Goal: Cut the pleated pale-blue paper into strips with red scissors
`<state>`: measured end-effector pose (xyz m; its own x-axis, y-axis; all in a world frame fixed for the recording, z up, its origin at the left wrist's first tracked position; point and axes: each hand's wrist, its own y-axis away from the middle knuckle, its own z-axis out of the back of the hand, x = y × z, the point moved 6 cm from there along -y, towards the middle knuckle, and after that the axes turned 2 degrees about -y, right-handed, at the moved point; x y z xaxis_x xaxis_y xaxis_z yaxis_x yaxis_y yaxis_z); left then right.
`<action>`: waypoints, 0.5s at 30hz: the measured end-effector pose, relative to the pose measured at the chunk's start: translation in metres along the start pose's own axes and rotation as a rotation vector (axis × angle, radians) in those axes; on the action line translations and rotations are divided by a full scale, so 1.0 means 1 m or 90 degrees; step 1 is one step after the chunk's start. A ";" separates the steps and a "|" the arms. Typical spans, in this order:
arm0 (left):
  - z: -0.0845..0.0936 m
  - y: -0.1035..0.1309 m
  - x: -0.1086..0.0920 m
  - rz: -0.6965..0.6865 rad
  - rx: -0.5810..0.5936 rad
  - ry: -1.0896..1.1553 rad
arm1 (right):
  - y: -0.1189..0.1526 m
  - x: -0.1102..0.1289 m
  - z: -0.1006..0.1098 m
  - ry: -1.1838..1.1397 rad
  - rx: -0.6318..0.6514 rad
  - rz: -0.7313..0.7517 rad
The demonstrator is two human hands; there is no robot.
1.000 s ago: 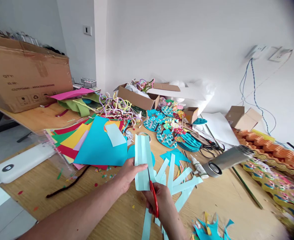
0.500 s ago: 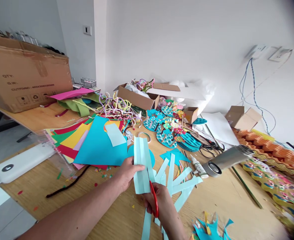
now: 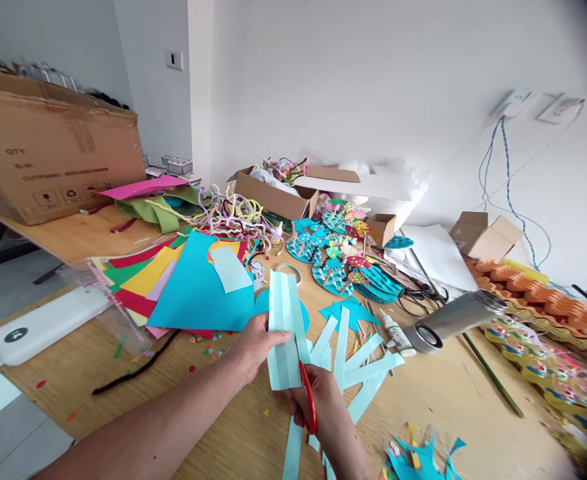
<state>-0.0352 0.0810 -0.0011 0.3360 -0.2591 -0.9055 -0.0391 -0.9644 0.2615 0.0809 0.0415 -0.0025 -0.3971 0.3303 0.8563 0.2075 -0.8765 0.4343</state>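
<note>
Pinched in my left hand [image 3: 256, 350] is a creased sheet of pale blue paper [image 3: 282, 363], its thumb lying across the front. My right hand [image 3: 323, 397] grips a pair of red-handled scissors [image 3: 310, 400]. Their blades meet the sheet near its right side, along a lengthwise crease; how far the blades are apart is hard to see. Several cut pale blue paper strips [image 3: 340, 350] lie crossed on the table just right of and below my hands. Behind the sheet, a bright blue paper circle [image 3: 303, 317] is partly covered.
Coloured paper sheets [image 3: 198, 287] are stacked left of centre. To the right stand a glue bottle [image 3: 397, 333] and a lying steel flask [image 3: 460, 320]. Blue paper scraps [image 3: 420, 457] sit at the front right. A white power bank [image 3: 48, 327] lies left, below a large carton [image 3: 53, 153].
The pale blue sheet has shifted very slightly right in my left hand's grip. My right hand and the scissors have barely moved.
</note>
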 end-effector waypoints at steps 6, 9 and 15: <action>0.000 0.001 -0.001 -0.006 0.001 0.007 | 0.008 0.010 0.000 -0.012 0.005 -0.006; -0.001 0.001 -0.002 -0.005 -0.003 0.013 | 0.008 0.007 0.000 -0.008 0.004 -0.001; -0.002 0.001 -0.004 -0.003 0.003 0.025 | 0.009 0.008 -0.001 -0.009 0.001 -0.011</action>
<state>-0.0346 0.0807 0.0031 0.3728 -0.2532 -0.8927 -0.0417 -0.9657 0.2565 0.0789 0.0362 0.0082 -0.3881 0.3496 0.8528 0.2019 -0.8706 0.4487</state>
